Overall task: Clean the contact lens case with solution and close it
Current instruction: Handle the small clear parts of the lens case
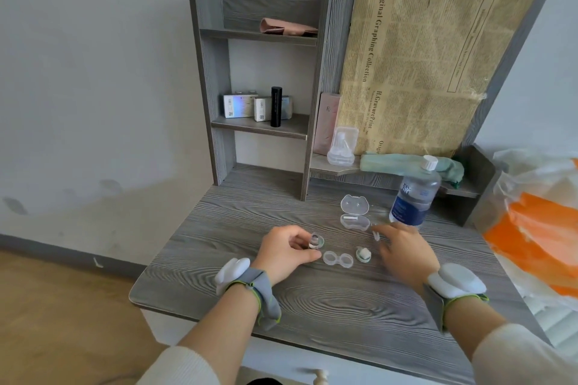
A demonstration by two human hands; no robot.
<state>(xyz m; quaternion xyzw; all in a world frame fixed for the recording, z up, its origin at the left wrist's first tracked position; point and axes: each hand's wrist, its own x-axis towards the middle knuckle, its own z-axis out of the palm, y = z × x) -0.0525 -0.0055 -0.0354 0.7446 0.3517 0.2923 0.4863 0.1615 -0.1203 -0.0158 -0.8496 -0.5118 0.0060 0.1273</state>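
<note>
The clear two-well contact lens case (338, 259) lies open on the grey desk (312, 300), between my hands. My left hand (286, 251) pinches one small green-rimmed cap (315, 241) just left of the case, at desk level. The other green cap (363, 254) rests on the desk right of the case. My right hand (405, 251) hovers palm down with fingers apart, blurred, beside that cap. A small clear stick (376, 234) lies at its fingertips; I cannot tell whether they touch. The solution bottle (414, 194), white cap on, stands behind my right hand.
An open clear bear-shaped box (355, 212) sits behind the lens case. A grey shelf unit (259, 84) with boxes and a black tube rises at the desk's back. A green cloth (406, 162) lies on the low shelf. An orange-and-white plastic bag (538, 228) lies right of the desk.
</note>
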